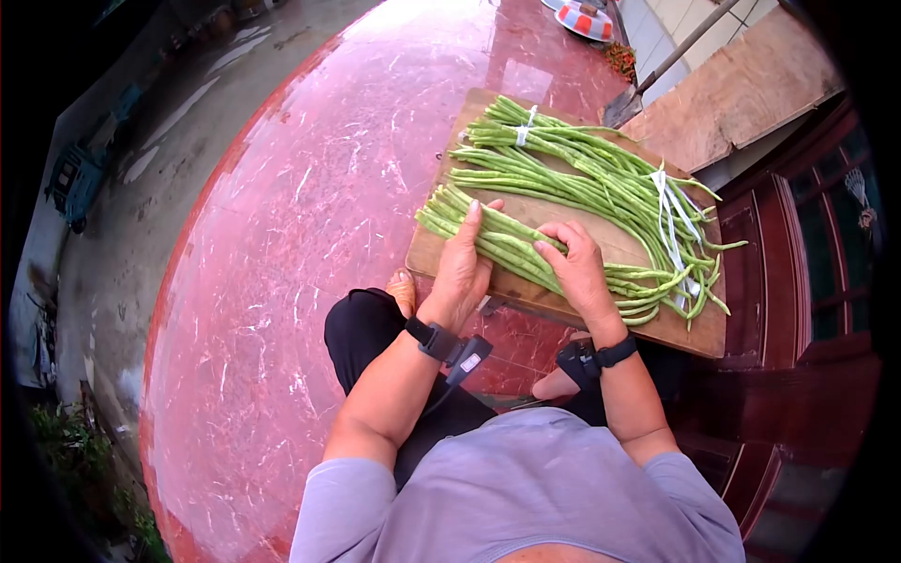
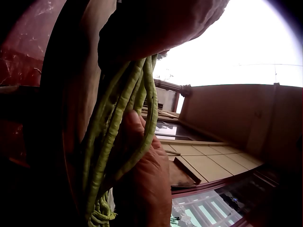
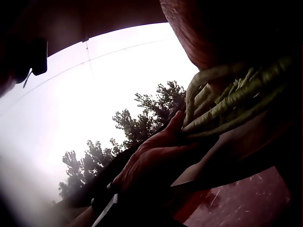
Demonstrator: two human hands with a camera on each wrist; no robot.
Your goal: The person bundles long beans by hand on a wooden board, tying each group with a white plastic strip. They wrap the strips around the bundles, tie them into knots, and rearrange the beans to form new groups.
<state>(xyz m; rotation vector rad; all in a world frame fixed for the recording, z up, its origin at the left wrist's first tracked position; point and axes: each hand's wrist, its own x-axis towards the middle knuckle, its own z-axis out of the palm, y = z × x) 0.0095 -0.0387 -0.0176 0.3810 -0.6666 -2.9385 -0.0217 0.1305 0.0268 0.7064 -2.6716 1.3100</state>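
My left hand (image 1: 462,267) grips the left end of a loose bunch of green long beans (image 1: 511,246), its thumb lying over the top. Farther along the same bunch, my right hand (image 1: 577,267) holds the beans with curled fingers. In the left wrist view a bean bows outward past the right hand's thumb (image 2: 134,122). Behind the hands, more long beans (image 1: 572,188) lie on the wooden board (image 1: 704,333), with a white tie (image 1: 526,129) round one bundle near its left end. White strips (image 1: 671,220) lie across the beans at the right.
Beneath the board is a red marbled floor (image 1: 310,216). A shovel (image 1: 624,105) leans by a plywood sheet (image 1: 737,89) at the back right. Dark red door panels (image 1: 751,272) stand close on the right. A red-and-white cover (image 1: 584,21) sits at the far back.
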